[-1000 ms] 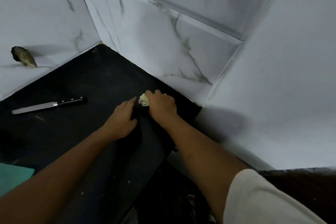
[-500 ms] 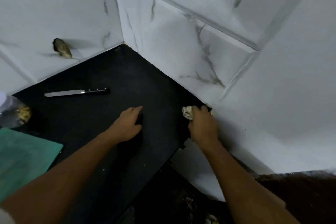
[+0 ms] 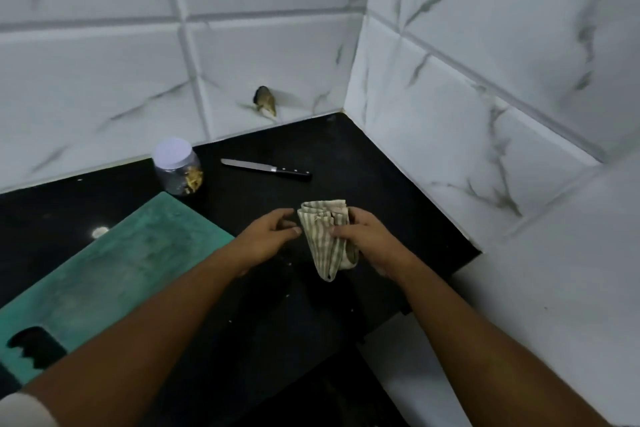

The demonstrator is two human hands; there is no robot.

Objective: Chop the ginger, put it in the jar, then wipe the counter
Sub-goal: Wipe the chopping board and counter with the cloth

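A striped cloth [image 3: 323, 236] hangs folded over the black counter [image 3: 398, 218], and my right hand [image 3: 367, 239] grips it from the right. My left hand [image 3: 268, 236] is beside the cloth with fingers loosely curled and its thumb tip touching the cloth's left edge. A clear jar [image 3: 177, 166] with a white lid stands at the back near the wall, with chopped ginger inside. A black-handled knife [image 3: 266, 169] lies flat on the counter to the right of the jar.
A green cutting board [image 3: 114, 263] lies on the left of the counter. Marble-patterned tile walls [image 3: 450, 97] close the corner behind and to the right. A small dark hole [image 3: 266, 103] marks the back wall. The counter's front edge drops off at lower right.
My right hand has lifted the cloth from the counter's right edge and brought it to the middle, where it hangs unfolded. My view has swung left, showing the jar and board.
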